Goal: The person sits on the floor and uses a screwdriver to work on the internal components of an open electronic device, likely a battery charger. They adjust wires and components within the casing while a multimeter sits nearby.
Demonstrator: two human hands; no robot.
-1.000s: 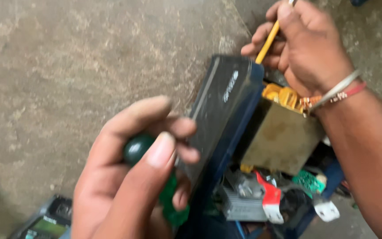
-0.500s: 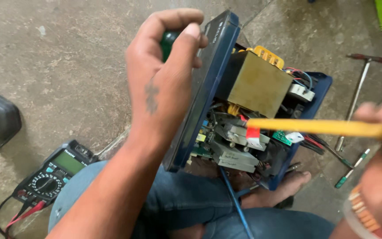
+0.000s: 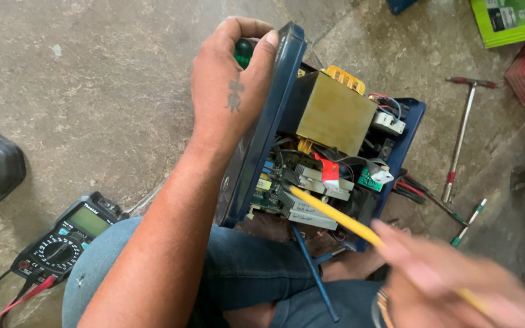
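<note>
1. Our left hand (image 3: pixel 229 85) is closed around a dark green round tool handle (image 3: pixel 243 50), pressed against the top edge of the open dark blue electronics casing (image 3: pixel 262 140).
2. Our right hand (image 3: pixel 457 279), blurred, pinches a thin yellow stick (image 3: pixel 335 215) whose tip touches the grey finned heat sinks (image 3: pixel 311 194).
3. The casing rests on our lap, beside a black digital multimeter (image 3: pixel 71 234) on the concrete floor (image 3: pixel 92 91).
</note>
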